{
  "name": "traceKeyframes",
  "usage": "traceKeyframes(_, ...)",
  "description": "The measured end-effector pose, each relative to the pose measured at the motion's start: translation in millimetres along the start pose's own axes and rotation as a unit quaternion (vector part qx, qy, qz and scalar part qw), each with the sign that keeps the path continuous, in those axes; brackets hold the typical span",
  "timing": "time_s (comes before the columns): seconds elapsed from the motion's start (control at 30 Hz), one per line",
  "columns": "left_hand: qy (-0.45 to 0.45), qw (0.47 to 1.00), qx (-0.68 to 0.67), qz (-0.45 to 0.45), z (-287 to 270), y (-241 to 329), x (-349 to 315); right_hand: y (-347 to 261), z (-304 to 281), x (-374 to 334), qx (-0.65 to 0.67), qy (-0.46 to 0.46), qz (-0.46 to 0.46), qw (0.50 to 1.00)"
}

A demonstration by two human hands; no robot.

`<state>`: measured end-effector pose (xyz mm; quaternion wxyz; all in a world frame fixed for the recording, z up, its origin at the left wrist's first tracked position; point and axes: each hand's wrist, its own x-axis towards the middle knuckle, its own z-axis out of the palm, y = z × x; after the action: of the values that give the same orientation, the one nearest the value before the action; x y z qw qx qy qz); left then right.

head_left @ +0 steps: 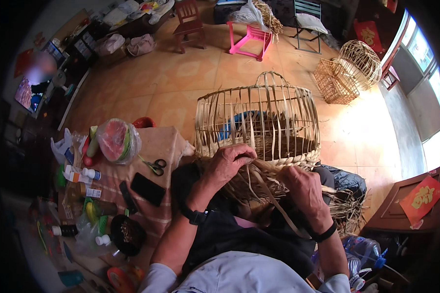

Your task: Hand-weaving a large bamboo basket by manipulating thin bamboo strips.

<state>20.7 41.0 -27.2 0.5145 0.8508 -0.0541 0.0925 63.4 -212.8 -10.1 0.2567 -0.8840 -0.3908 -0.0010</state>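
A partly woven basket (308, 119) with upright ribs and a loop handle rests at my lap. A thick braid (298, 158) of dried plant strips runs along its near edge. Thumb and fingers of my left hand (230, 163) pinch a dried strip at the braid's left part. My right hand (305, 190) is closed on strips to the right, its fingertips partly hidden. Loose strips (271, 195) hang between both hands over my dark trousers. Inside the basket, a blue thing (239, 118) shows through the ribs.
On the cloth-covered table (156, 139) at left lie scissors (156, 167), a black phone (148, 189) and bagged produce (117, 140). More dried stalks (347, 210) lie at right. Two woven baskets (335, 83) sit by the window; a pink stool (252, 41) stands far ahead.
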Motion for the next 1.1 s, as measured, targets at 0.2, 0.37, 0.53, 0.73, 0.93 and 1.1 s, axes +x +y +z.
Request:
traceKeyframes(0.2, -0.05, 0.998, 0.008, 0.031, -9.3, -5.8, 4.8, -18.7, 0.5, -5.0, -0.045, 0.193, -0.038, 0.979)
traceKeyframes(0.37, -0.079, 0.995, 0.047, 0.043, -11.9, -9.7, 9.9, -52.6, 18.4, -15.3, 0.144, 0.013, 0.096, 0.985)
traceKeyframes(0.53, -0.074, 0.997, -0.018, 0.026, -9.0, -9.6, 10.7, -64.3, 35.5, -10.9, 0.604, -0.178, 0.309, 0.713)
traceKeyframes(0.73, -0.056, 0.998, -0.02, 0.017, -5.9, -7.3, 7.1, -86.1, 46.2, 3.5, 0.772, -0.188, 0.305, 0.524)
traceKeyframes(0.93, -0.054, 0.995, 0.049, 0.068, -7.3, -5.1, 0.9, -44.7, 4.9, 25.6, 0.712, -0.13, 0.312, 0.615)
traceKeyframes(1.1, -0.007, 0.992, 0.08, 0.096, 2.4, 4.0, -19.2, -33.2, -13.0, 24.3, 0.704, -0.147, 0.296, 0.628)
